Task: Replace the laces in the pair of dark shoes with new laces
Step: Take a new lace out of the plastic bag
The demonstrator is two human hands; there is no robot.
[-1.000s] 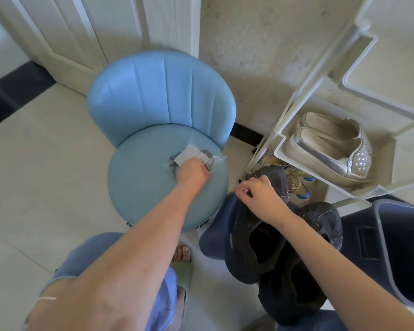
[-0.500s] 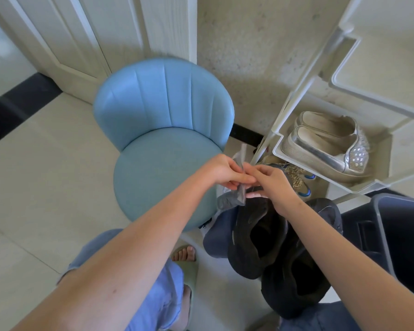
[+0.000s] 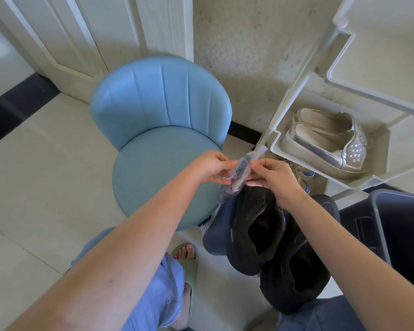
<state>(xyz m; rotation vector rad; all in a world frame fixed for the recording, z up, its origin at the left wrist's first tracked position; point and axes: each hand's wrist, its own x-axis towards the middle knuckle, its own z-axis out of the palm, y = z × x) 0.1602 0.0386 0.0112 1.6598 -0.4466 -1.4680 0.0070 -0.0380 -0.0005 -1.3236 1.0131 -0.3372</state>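
Note:
A clear plastic packet of new dark laces (image 3: pixel 240 174) hangs between my two hands, above the shoes. My left hand (image 3: pixel 210 167) pinches its left side, and my right hand (image 3: pixel 271 174) pinches its right side near the white card top. Below them, two dark shoes (image 3: pixel 258 232) lie on my lap and knee with their openings up. The nearer shoe (image 3: pixel 294 280) sits lower right. I see no laces in the shoes' eyelets.
A blue padded chair (image 3: pixel 153 149) stands just ahead on the pale tiled floor. A white shoe rack (image 3: pixel 304 168) at the right holds silver shoes (image 3: pixel 325 142). A dark grey bin (image 3: pixel 399 237) is at the far right. My foot in a green slipper (image 3: pixel 187 256) is below.
My left hand lifted the lace packet off the chair seat and carried it right. My right hand left the shoe and took hold of the packet's other side.

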